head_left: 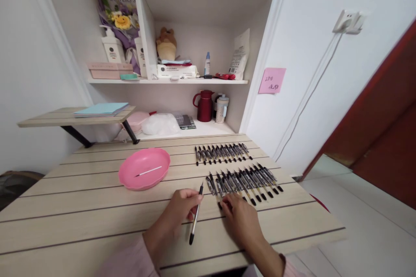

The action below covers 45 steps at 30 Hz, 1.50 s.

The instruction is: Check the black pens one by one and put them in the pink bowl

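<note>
My left hand (185, 203) pinches a gel pen (196, 212) between thumb and fingers, above the table's front part. The pen has a clear barrel, a black grip pointing away and a black end towards me. My right hand (242, 216) is closed at the lower ends of the nearer row of similar pens (248, 179), at its left side. Its fingertips are beside the black end of a pen; whether they grip one is hidden. Behind lies a second row of pens (222, 153).
A pink scalloped dish (126, 181) on the wooden table (97, 225) holds one thin white refill (149, 171). A raised wooden stand (48, 117) with blue paper (102, 109) stands at the back left. Behind are shelves, a red jug (204, 106) and a cup (222, 109).
</note>
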### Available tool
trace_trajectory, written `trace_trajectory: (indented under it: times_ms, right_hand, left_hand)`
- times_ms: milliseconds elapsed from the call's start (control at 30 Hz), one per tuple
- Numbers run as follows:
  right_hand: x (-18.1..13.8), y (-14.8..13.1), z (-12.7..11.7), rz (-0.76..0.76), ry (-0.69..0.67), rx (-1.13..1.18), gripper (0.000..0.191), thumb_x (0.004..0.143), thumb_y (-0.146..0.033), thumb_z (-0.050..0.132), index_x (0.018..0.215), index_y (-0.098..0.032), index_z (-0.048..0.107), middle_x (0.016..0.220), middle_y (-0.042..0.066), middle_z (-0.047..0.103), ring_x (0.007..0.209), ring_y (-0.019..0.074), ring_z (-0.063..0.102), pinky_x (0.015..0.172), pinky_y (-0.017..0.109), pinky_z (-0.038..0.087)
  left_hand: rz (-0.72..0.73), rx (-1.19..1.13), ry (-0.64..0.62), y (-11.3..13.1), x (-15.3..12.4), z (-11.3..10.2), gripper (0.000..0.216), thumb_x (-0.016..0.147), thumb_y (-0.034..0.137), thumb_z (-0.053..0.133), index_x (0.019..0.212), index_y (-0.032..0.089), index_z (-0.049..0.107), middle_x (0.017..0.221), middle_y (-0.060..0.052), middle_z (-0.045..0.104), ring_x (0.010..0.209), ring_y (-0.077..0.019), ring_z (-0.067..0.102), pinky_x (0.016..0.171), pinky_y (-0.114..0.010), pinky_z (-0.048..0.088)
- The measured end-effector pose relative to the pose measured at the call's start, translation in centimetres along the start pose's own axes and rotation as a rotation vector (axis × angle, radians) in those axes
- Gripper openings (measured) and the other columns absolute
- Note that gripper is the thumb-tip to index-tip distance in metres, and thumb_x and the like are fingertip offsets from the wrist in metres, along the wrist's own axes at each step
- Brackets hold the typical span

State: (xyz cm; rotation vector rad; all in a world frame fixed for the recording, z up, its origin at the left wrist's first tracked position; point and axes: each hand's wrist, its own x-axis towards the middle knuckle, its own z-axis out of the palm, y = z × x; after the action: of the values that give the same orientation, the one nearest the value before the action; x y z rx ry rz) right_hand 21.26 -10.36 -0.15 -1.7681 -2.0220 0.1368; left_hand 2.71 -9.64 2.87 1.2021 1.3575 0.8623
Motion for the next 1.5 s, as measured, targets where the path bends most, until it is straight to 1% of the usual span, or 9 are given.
trace_trajectory:
  times_ms: [133, 267, 433, 567, 667, 967, 1100, 1333, 1500]
  right_hand:
    - [-0.2, -0.3, 0.4, 0.004, -0.002, -0.004, 0.015, 0.084, -0.026, 0.047, 0.074, -0.020, 0.057, 0.074, 0.001, 0.062, 0.062, 0.0128, 0.056, 0.052, 0.024, 0.026]
    - [-0.3, -0.7, 0.4, -0.015, 0.009, -0.040, 0.018, 0.084, -0.031, 0.046, 0.073, -0.019, 0.056, 0.071, 0.002, 0.062, 0.061, 0.0143, 0.058, 0.051, 0.025, 0.026]
    - [-0.3, -0.9, 0.5, -0.031, 0.013, -0.100, 0.018, 0.084, -0.031, 0.046, 0.075, -0.019, 0.055, 0.073, 0.004, 0.063, 0.062, 0.0162, 0.059, 0.051, 0.025, 0.027]
    - [-0.3, -1.2, 0.4, -0.032, 0.010, -0.146, 0.019, 0.085, -0.028, 0.043, 0.076, -0.018, 0.056, 0.073, 0.005, 0.063, 0.062, 0.0173, 0.060, 0.051, 0.026, 0.027]
    - [-0.3, -1.3, 0.3, -0.037, 0.008, -0.150, 0.019, 0.086, -0.025, 0.041, 0.076, -0.018, 0.056, 0.073, 0.006, 0.064, 0.062, 0.0171, 0.061, 0.051, 0.026, 0.028]
    - [-0.1, -1.3, 0.3, -0.041, 0.001, -0.133, 0.019, 0.085, -0.024, 0.043, 0.074, -0.018, 0.056, 0.072, 0.005, 0.064, 0.062, 0.0165, 0.060, 0.051, 0.025, 0.027]
    - [-0.2, -1.1, 0.4, -0.053, 0.032, -0.126, 0.018, 0.085, -0.024, 0.043, 0.074, -0.019, 0.056, 0.071, 0.004, 0.064, 0.061, 0.0160, 0.060, 0.051, 0.025, 0.027]
    - [-1.1, -0.3, 0.1, -0.084, 0.059, -0.138, 0.019, 0.085, -0.023, 0.042, 0.069, -0.021, 0.053, 0.067, 0.001, 0.063, 0.055, 0.0156, 0.059, 0.048, 0.026, 0.022]
    - [-1.8, 0.1, 0.0, -0.111, 0.067, -0.136, 0.019, 0.085, -0.023, 0.042, 0.069, -0.021, 0.052, 0.065, 0.000, 0.062, 0.056, 0.0147, 0.059, 0.048, 0.026, 0.022]
  left_hand:
    - [-0.017, 0.191, 0.095, 0.1, 3.9, 0.8, 0.018, 0.071, 0.031, 0.054, 0.076, 0.014, 0.058, 0.043, 0.006, 0.046, 0.037, -0.0079, 0.043, 0.041, -0.019, 0.034]
    - [-0.006, 0.369, 0.168, -0.2, 6.7, 1.6, 0.019, 0.069, 0.024, 0.056, 0.085, 0.014, 0.059, 0.047, 0.003, 0.055, 0.041, -0.0111, 0.052, 0.044, -0.021, 0.037]
    - [0.081, 0.558, 0.210, -0.1, 7.8, 2.1, 0.021, 0.070, 0.024, 0.056, 0.089, 0.015, 0.061, 0.069, -0.005, 0.067, 0.063, -0.0162, 0.062, 0.059, -0.023, 0.042]
    - [0.136, 0.677, 0.246, 0.1, 8.2, 2.4, 0.022, 0.072, 0.025, 0.055, 0.090, 0.015, 0.061, 0.089, -0.010, 0.069, 0.082, -0.0186, 0.062, 0.071, -0.024, 0.041]
    - [0.149, 0.721, 0.251, 0.1, 8.4, 2.6, 0.023, 0.073, 0.025, 0.054, 0.092, 0.015, 0.061, 0.091, -0.010, 0.069, 0.083, -0.0180, 0.063, 0.071, -0.023, 0.041]
    - [0.102, 0.676, 0.219, 0.5, 8.8, 3.1, 0.023, 0.075, 0.022, 0.052, 0.096, 0.015, 0.060, 0.084, -0.008, 0.069, 0.065, -0.0150, 0.064, 0.058, -0.021, 0.042]
    - [0.069, 0.609, 0.199, 0.5, 8.9, 3.3, 0.026, 0.077, 0.022, 0.047, 0.100, 0.015, 0.057, 0.077, -0.006, 0.069, 0.055, -0.0132, 0.063, 0.047, -0.019, 0.040]
    - [-0.015, 0.491, 0.193, 0.5, 8.6, 1.8, 0.034, 0.078, 0.023, 0.044, 0.111, 0.014, 0.049, 0.070, -0.003, 0.066, 0.044, -0.0112, 0.060, 0.041, -0.019, 0.039]
    - [-0.076, 0.413, 0.167, 0.6, 8.1, 1.4, 0.035, 0.077, 0.020, 0.044, 0.111, 0.010, 0.047, 0.065, -0.004, 0.064, 0.044, -0.0120, 0.060, 0.039, -0.018, 0.040]
